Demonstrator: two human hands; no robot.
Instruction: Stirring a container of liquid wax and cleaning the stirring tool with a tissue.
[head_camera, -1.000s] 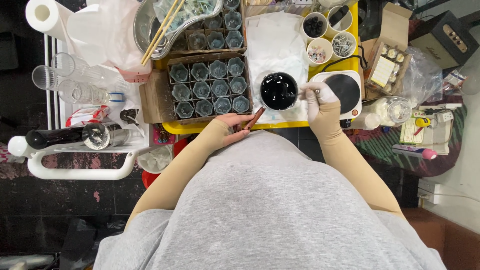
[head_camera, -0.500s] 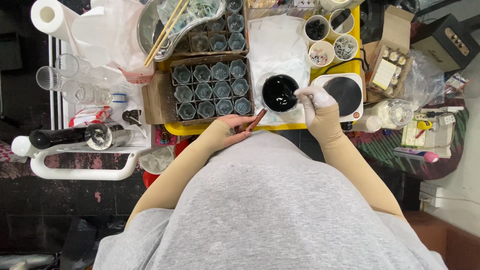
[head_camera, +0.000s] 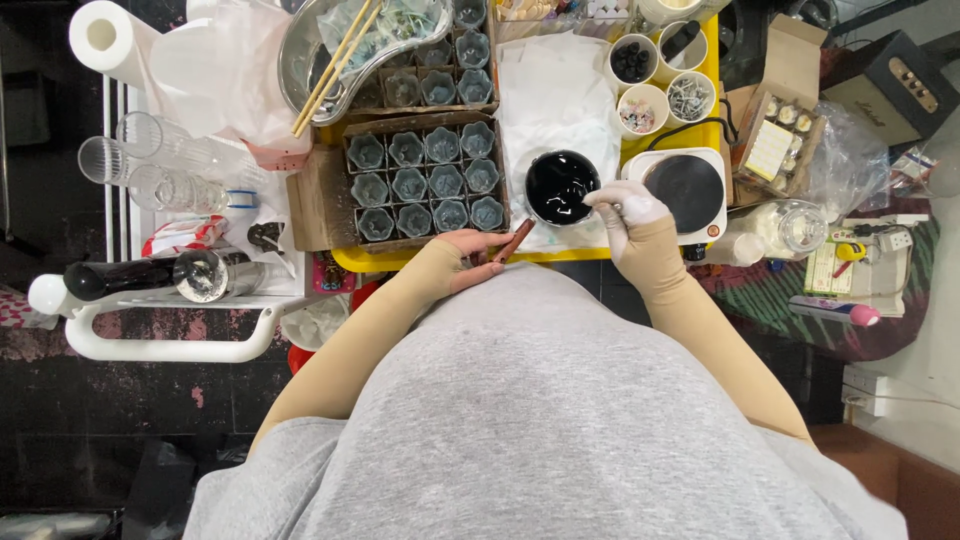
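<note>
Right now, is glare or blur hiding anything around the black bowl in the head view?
Head view: sharp and evenly lit, no motion blur; the black bowl carries small white highlights on its glossy contents, so the surface reads as a mirror; the right hand at its rim is pale but not washed out; frame edges bend slightly.

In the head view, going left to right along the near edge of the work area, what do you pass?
Clear glasses → cardboard tray of blue-grey moulds → left hand holding a brown stick → black bowl → right hand → white hot plate → clear jar.
</note>
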